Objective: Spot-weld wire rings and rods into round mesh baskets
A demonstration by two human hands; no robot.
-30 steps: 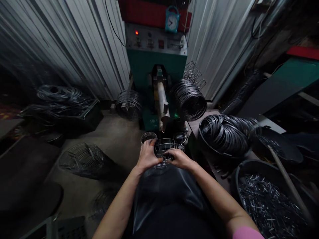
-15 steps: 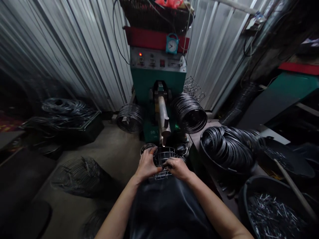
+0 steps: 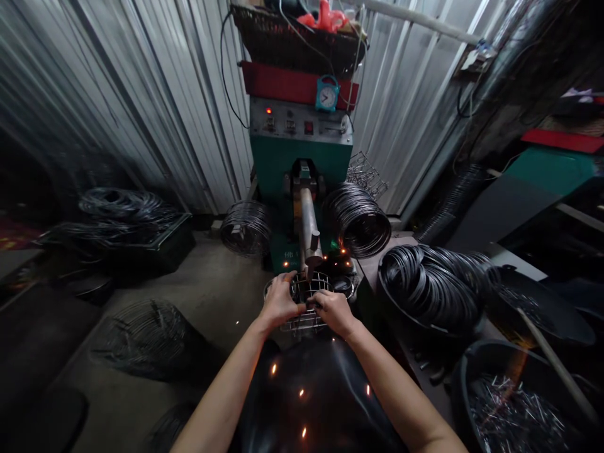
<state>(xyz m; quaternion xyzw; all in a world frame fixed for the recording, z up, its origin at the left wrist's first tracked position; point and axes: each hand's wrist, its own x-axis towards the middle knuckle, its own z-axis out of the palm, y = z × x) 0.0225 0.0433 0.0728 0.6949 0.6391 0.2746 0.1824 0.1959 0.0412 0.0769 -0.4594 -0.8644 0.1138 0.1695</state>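
Observation:
A small round wire basket (image 3: pixel 307 288) sits right under the metal arm (image 3: pixel 307 228) of a green welding machine (image 3: pixel 301 162). My left hand (image 3: pixel 279 302) grips the basket's left rim with curled fingers. On the basket's near right side, my right hand (image 3: pixel 334 310) is closed on the wire. Orange sparks glow at the arm's tip and scatter over the black apron (image 3: pixel 311 402) on my lap.
Coils of wire rings (image 3: pixel 358 219) hang on both sides of the machine. A black tub of stacked rings (image 3: pixel 431 283) stands at right, with a tub of short wire pieces (image 3: pixel 514 409) nearer. Finished wire baskets (image 3: pixel 141 336) lie on the floor at left.
The basket has come up against the welding arm's tip and sparks now fly. Both hands moved slightly forward with it. The view tilted upward.

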